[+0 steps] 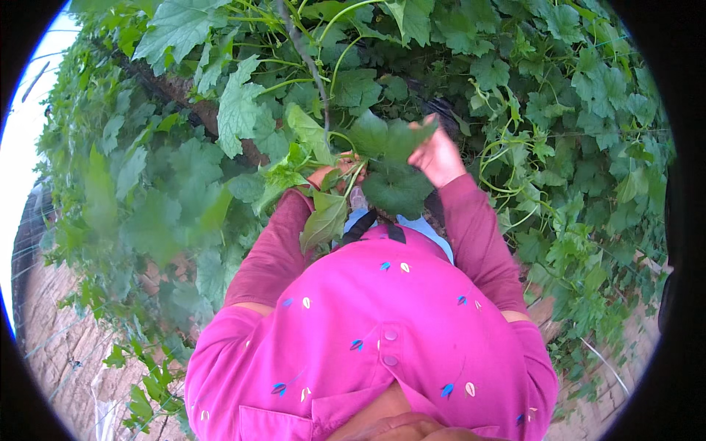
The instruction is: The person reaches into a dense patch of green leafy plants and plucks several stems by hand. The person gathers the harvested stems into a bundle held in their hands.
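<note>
My left hand is closed around several thin green stems of a leafy vine, partly covered by foliage. A broad drooping leaf hangs below it, over my left sleeve. To the right, my blurred right hand is raised beside a large dark green leaf. That leaf overlaps its fingertips, so I cannot tell whether they grip it. Another wide leaf lies between my wrists. A grey cord or thin stalk runs down from the top towards my left hand.
Dense vine foliage surrounds me on both sides and ahead. Curling tendrils stand right of my right hand. Black plastic shows behind it. Thin strings cross above cracked bare soil at lower left.
</note>
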A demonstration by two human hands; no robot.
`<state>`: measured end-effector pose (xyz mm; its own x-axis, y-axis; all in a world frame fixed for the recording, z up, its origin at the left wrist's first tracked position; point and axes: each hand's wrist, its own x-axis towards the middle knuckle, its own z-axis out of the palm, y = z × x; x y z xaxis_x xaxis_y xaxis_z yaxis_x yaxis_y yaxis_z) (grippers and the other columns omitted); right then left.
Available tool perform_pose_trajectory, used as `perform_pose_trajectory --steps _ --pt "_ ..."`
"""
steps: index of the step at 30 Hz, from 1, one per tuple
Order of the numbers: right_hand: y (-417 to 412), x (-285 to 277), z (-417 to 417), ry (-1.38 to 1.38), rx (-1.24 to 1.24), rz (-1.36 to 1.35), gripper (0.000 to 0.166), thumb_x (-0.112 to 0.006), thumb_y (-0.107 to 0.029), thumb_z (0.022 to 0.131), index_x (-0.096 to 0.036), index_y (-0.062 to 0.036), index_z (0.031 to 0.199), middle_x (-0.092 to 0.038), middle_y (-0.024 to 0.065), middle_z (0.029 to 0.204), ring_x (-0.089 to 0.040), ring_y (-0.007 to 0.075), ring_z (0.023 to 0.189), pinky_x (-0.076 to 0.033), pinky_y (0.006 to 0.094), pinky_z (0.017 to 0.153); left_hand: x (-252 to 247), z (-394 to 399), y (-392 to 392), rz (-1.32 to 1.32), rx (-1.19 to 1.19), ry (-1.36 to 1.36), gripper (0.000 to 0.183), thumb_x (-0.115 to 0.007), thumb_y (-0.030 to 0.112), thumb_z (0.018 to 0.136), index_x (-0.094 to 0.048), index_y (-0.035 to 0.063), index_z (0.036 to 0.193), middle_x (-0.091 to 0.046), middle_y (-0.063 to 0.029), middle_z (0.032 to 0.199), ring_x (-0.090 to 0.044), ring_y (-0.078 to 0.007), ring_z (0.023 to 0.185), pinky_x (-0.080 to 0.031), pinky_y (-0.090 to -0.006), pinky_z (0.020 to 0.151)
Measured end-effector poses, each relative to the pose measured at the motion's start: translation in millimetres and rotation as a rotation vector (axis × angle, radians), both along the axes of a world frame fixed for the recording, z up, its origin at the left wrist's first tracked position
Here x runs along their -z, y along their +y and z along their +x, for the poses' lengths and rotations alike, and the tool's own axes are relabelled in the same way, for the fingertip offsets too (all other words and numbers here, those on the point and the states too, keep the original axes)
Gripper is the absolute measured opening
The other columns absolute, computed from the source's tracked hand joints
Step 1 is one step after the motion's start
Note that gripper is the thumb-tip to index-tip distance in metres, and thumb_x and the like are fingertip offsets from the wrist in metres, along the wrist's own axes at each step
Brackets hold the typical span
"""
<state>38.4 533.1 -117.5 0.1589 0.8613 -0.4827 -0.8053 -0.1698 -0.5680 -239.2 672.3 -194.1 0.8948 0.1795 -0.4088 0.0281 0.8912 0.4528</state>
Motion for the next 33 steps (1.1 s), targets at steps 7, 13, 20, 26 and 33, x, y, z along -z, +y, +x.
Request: perform_pose_trajectory --steps 7,13,20,26,33 --pt "29.0 -38.2 -17.4 -0.931 0.677 -0.066 0.027 -0.060 -0.019 0.091 -0.052 -0.0026 0.111 -0.057 0.0058 0.103 -0.054 0.0133 0.086 -0.046 0.0279 0.079 -28.1 17.8 3.8 0.014 -0.128 0.199 0.026 -0.064 0.014 0.088 -0.054 0.0044 0.110 -0.064 -0.0096 0.098 -0.064 -0.0216 0.089 -0.056 -0.0360 0.078" --pt "9.4 -142.4 -45.6 -1.164 0.033 0.275 0.019 -0.066 -0.022 0.086 -0.059 -0.0044 0.088 -0.060 0.0072 0.082 -0.058 0.0128 0.076 -0.047 0.0260 0.072 -37.6 32.0 11.2 0.211 -0.034 0.260 0.019 -0.061 0.023 0.089 -0.058 0.0075 0.100 -0.064 -0.0056 0.086 -0.064 -0.0164 0.071 -0.052 -0.0260 0.057" --pt "28.1 -64.5 -71.0 -1.876 -0.563 -0.037 0.035 -0.071 -0.031 0.069 -0.065 -0.0046 0.092 -0.057 0.0140 0.098 -0.057 0.0334 0.094 -0.049 0.0419 0.078 -101.5 58.4 -14.0 0.301 0.015 0.534 0.019 -0.065 0.020 0.083 -0.063 0.0123 0.100 -0.063 0.0011 0.092 -0.058 -0.0109 0.083 -0.047 -0.0273 0.068" --pt "26.6 -54.4 -69.8 -2.002 -0.462 0.003 0.020 -0.062 -0.021 0.071 -0.063 -0.0042 0.083 -0.064 0.0127 0.085 -0.061 0.0322 0.082 -0.051 0.0428 0.070 -52.6 48.4 -10.6 0.308 0.059 0.265 0.025 -0.065 0.025 0.086 -0.062 0.0113 0.107 -0.064 0.0010 0.096 -0.058 -0.0110 0.089 -0.048 -0.0287 0.070" --pt "17.4 -10.0 -55.4 -1.005 -0.188 -0.114 0.013 -0.060 -0.018 0.080 -0.062 -0.0052 0.083 -0.064 0.0067 0.082 -0.059 0.0188 0.072 -0.047 0.0319 0.060 -65.8 53.0 -5.9 0.327 0.028 0.289 0.030 -0.066 0.019 0.087 -0.059 0.0042 0.112 -0.063 -0.0025 0.102 -0.061 -0.0137 0.088 -0.051 -0.0290 0.073"
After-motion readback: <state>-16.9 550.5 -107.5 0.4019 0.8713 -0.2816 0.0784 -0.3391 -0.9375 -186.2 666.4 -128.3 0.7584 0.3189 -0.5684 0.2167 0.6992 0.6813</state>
